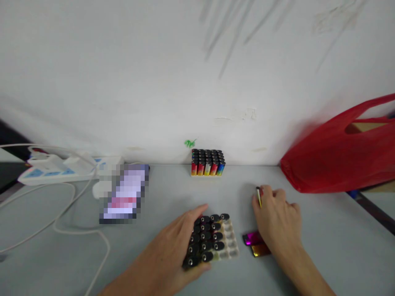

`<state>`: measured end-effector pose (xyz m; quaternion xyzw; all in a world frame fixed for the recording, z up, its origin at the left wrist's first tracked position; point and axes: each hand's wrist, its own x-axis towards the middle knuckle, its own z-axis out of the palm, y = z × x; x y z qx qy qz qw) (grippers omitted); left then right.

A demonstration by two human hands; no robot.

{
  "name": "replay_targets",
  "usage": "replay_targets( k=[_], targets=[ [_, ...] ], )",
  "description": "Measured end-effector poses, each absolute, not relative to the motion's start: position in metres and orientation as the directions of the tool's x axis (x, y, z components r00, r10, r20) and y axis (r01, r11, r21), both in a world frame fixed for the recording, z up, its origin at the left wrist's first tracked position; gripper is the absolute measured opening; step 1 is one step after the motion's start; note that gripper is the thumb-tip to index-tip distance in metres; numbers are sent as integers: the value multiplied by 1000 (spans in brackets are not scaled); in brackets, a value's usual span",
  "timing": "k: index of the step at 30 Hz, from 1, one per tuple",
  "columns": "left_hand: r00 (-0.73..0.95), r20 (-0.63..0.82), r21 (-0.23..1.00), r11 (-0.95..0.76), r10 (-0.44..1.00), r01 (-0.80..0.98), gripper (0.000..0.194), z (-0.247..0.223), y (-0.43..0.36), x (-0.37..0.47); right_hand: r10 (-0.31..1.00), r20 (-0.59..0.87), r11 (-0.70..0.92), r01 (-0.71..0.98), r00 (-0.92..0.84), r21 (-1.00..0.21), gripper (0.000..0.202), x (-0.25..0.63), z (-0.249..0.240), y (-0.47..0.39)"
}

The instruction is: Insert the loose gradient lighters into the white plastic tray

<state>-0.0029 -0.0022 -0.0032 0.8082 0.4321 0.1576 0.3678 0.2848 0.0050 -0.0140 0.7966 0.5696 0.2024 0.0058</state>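
My left hand (177, 244) wraps around the left side of a white tray (232, 242). Several black-topped lighters (206, 236) stand upright in its left and middle slots, while the right-hand slots show bare. Right of the tray, my right hand (277, 220) is closed around at least one lighter (259, 196), with a pale yellow body and dark end showing by the thumb. Something red shows between the fingers; most of the grip is hidden. A purple lighter (253, 238) and a gold lighter (261, 250) lie on the table, partly under my right wrist.
A full block of colourful lighters (208, 163) stands by the wall. At left are a phone (126, 193), a white power strip (61, 170) and loose white cables (106, 242). A red bag (339, 152) rests at the right on the grey table (166, 193).
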Motion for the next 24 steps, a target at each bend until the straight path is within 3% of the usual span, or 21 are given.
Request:
replay_targets(
  k=[6, 17, 19, 21, 23, 24],
  targets=[
    [601, -9, 727, -407, 799, 553, 105, -13, -1, -5, 941, 256, -282, 930, 221, 235, 15, 285, -17, 8],
    [589, -57, 730, -369, 806, 575, 102, -4, -2, -3, 964, 174, -213, 976, 202, 50, 25, 272, -14, 9],
    [587, -74, 733, -356, 806, 580, 102, -2, -1, -2, 962, 196, -158, 973, 190, -167, 22, 268, -11, 7],
    [587, -74, 732, -356, 806, 581, 101, -1, -1, -1, 962, 202, -48, 846, 182, -531, 20, 265, -8, 2],
    [589, -64, 728, -366, 806, 580, 102, -2, -1, -1, 973, 131, 18, 499, 192, -867, 33, 261, -7, -1],
    [591, -57, 726, -372, 805, 578, 102, -2, -1, -1, 984, 54, 5, 274, 172, -962, 42, 260, -7, -3]
  ],
)
